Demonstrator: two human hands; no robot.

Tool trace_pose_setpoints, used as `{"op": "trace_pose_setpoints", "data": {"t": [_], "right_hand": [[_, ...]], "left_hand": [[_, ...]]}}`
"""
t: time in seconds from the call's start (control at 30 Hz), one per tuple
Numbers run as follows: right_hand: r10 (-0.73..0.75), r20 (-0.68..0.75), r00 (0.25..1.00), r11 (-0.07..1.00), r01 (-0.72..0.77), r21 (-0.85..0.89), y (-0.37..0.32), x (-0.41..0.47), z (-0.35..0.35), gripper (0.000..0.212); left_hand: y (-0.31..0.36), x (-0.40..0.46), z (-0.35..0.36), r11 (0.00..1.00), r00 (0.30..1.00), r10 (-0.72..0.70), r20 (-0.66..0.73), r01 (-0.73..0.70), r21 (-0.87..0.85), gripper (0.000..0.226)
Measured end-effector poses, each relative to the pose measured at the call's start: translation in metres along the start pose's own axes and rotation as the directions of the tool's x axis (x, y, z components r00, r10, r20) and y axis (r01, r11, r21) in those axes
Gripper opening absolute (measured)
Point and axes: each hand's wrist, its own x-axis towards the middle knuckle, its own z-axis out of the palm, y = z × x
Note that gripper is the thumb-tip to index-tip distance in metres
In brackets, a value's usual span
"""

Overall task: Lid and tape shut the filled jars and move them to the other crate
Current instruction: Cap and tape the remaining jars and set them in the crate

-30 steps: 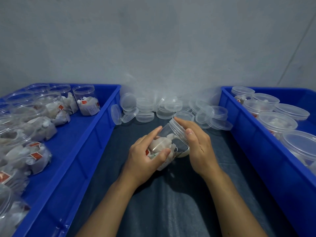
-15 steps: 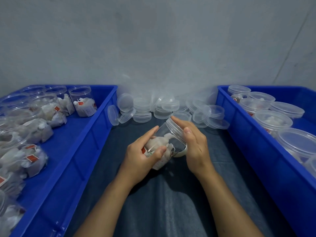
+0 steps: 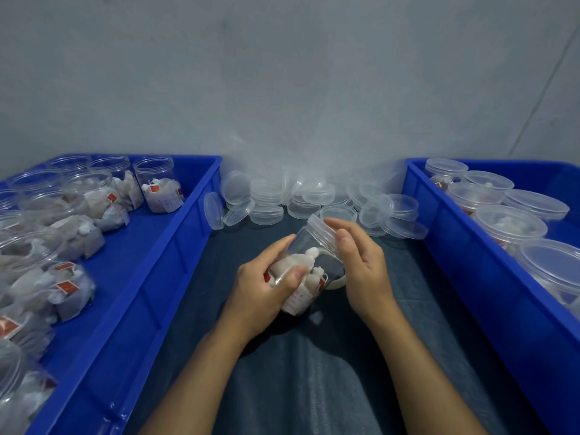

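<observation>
A: Clear plastic everywhere in the head view. How far along is this?

B: Partway, I'd judge. The left crate holds many unlidded filled jars; the right crate holds several lidded jars. Loose lids sit piled by the wall.

A: And the one in hand?

B: The jar is tilted over the dark cloth, between the crates. The left hand grips its body, fingers curled round it. The right hand has fingertips on the lid, thumb against its rim.

A: Taped yet?

B: Can't tell. A pale ring, perhaps a tape roll, is mostly hidden behind the jar and right hand. The nearest jars at both edges are cut off.
</observation>
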Motion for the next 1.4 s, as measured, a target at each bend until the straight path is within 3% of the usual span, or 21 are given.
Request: {"op": "trace_pose_setpoints", "data": {"t": [0.27,0.8,0.97,1.4], "right_hand": [[-0.055,0.032,0.998,0.988,0.059,-0.141,0.004,-0.002,-0.004,0.044],[-0.064,0.127,0.99,0.984,0.084,-0.158,0.0,-0.001,-0.015,0.042],[-0.054,0.042,0.998,0.994,0.058,-0.096,-0.007,-0.001,-0.007,0.03],[-0.075,0.059,0.995,0.997,0.073,0.037,-0.003,-0.002,-0.007,0.043]], "left_hand": [[0.003,-0.001,0.002,0.998,1.0,-0.012,0.019,0.013,-0.053,0.068],[0.013,-0.003,-0.001,1.0,0.999,-0.007,0.037,0.007,-0.005,0.071],[0.014,-0.005,0.001,0.999,1.0,0.007,0.014,-0.008,0.053,0.069],[0.015,-0.006,0.004,0.999,1.0,-0.02,0.013,0.021,-0.031,0.074]]}}
